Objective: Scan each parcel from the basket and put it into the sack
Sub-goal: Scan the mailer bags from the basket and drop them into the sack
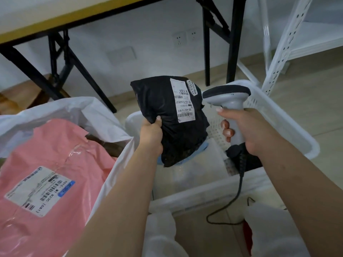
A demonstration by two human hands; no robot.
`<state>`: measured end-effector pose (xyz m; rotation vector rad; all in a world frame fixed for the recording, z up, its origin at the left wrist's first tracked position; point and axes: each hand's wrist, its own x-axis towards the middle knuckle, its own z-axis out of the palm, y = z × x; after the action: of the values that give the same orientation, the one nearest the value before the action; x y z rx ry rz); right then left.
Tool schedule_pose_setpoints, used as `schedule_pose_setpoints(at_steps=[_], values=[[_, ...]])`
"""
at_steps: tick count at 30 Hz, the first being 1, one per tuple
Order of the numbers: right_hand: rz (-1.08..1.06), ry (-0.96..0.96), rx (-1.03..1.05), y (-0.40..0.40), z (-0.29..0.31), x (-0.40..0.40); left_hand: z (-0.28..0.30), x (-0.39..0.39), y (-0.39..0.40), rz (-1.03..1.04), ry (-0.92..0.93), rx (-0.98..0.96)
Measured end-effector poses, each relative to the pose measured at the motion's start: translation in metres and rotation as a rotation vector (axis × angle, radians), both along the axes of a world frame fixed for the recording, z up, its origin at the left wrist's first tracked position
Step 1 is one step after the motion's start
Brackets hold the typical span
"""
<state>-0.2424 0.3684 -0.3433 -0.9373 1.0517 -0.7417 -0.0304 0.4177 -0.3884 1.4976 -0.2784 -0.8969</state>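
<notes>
Pink parcel (46,164) already in sack (104,108), label up; black parcel (167,123) pinched at left edge by left hand (151,134), held above basket (278,115); right hand (248,130) wrapped round scanner (228,101), aimed at label (182,101); scan pending; more parcels left in basket.

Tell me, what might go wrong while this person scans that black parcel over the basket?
The left hand pinches only one edge of the crinkled black plastic parcel, so it might slip back into the white perforated plastic basket. Its white shipping label looks slightly curved and sits beside the grey handheld scanner, which the right hand grips, so a scan could misread. The scanner's dangling black cable might snag on the basket rim.
</notes>
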Motion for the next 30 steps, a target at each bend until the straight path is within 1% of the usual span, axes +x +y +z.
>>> schedule_pose_setpoints(at_steps=[3,6,10,19,23,30], values=[[0.146,0.04,-0.016,0.003,0.01,-0.008,-0.005,0.003,-0.006,0.057,-0.029,0.022],[0.212,0.081,-0.016,0.006,0.014,-0.013,-0.006,0.003,-0.008,0.084,-0.026,0.034],[0.233,0.116,-0.041,0.009,0.016,-0.016,-0.005,0.002,-0.005,0.104,-0.017,0.081],[0.242,0.144,-0.097,0.003,0.017,-0.023,-0.006,0.006,0.001,0.079,-0.109,0.096],[0.257,0.174,-0.138,0.001,0.015,-0.025,-0.008,0.008,0.0,0.076,-0.091,0.065],[0.284,0.206,-0.184,0.001,0.014,-0.025,-0.008,0.009,0.0,0.085,-0.071,0.07]])
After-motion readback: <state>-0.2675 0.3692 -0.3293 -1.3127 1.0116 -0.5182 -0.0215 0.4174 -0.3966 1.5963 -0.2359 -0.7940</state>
